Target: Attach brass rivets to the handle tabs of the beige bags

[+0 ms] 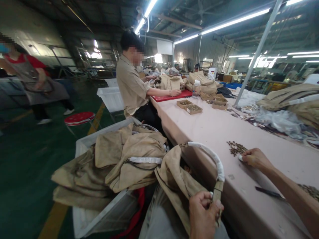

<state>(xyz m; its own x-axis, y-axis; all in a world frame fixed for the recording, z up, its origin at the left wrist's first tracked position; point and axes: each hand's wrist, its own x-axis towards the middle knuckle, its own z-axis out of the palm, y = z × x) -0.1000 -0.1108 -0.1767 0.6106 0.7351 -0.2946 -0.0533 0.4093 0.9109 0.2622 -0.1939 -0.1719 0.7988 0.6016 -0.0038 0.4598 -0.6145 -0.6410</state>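
My left hand (203,214) is closed around the lower end of a tan handle (218,190), whose upper arc is wrapped in white material. That handle belongs to a tan fabric bag (175,176) draped over my lap beside the table edge. On the tabletop my right hand (256,160) has its fingertips pinched together at the edge of a small pile of brass-coloured hardware pieces (236,148). Something white covers or sits at a fingertip there. What the pinch holds, if anything, is too small to make out. A dark slim tool (269,192) lies below my right forearm.
A white crate (84,222) heaped with tan bags (134,152) stands left of my lap. Small boxes of hardware (193,109) sit farther up the pink-covered table (199,129), where a co-worker (132,83) works. A metal post (259,53) rises at the right. Another person (37,79) walks at left.
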